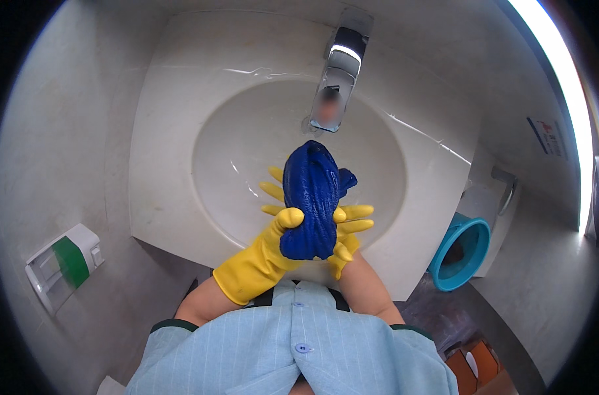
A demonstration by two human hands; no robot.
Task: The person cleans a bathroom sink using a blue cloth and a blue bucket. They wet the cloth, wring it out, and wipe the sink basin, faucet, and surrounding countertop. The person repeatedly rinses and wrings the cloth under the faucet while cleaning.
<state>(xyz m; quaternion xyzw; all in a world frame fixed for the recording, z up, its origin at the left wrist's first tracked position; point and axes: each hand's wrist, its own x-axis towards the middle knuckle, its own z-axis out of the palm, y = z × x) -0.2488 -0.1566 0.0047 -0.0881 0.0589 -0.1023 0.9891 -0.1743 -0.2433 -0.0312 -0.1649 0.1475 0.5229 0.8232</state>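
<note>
A wet, bunched dark blue cloth [310, 197] is held over the white sink basin [227, 151], below the chrome faucet [337, 76]. Both hands wear yellow rubber gloves. My left hand [273, 227] is wrapped around the cloth's left side, thumb on top, fingertips showing behind the cloth. My right hand [349, 232] clasps the cloth's lower right side, with its fingers curled round it. The cloth stands roughly upright between the two hands.
The square white washbasin [161, 197] juts from a grey wall. A white and green dispenser [62, 263] hangs at the left. A teal bucket [461, 250] stands at the right of the basin, above orange items [477, 365] on the floor.
</note>
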